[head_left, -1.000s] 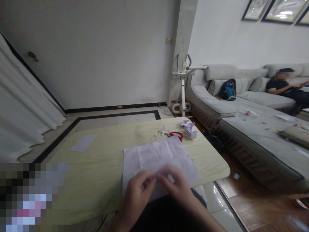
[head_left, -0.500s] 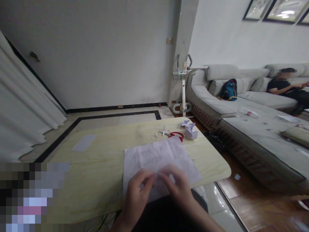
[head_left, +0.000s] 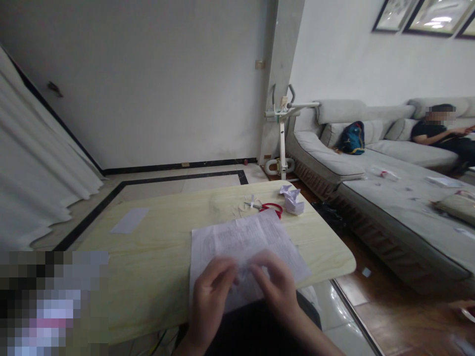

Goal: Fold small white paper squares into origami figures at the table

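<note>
Printed sheet: one large, white, creased paper sheet covered in faint print lies on the pale yellow wood-grain table with rounded corners, at its near edge, under both hands.
Left hand: the bare left hand is above the sheet's near part, thumb and fingers curled inward towards the right; the fingertips blur, so whether they grip anything cannot be told.
Right hand: the bare right hand mirrors it, index finger arched over the thumb with a gap in the loop; its tips blur too, and any hold is unclear.
Between hands: the fingertips face each other, near but apart.
Scissors: one pair with red handles and metal blades, just beyond the sheet's far edge, blades pointing left.
Scraps: several thin pale strips and one small white piece by the blades; too fine to count.
Crumpled paper: a white, folded-up clump right of the scissors; one piece or two cannot be told.
Small sheet: one plain white rectangle, well to the left.
Containers: one blue-and-black backpack on the grey fabric sofa, contents hidden.
People nearby: one person in a dark shirt, seated on the sofa.
Wall: three dark-framed pictures.
</note>
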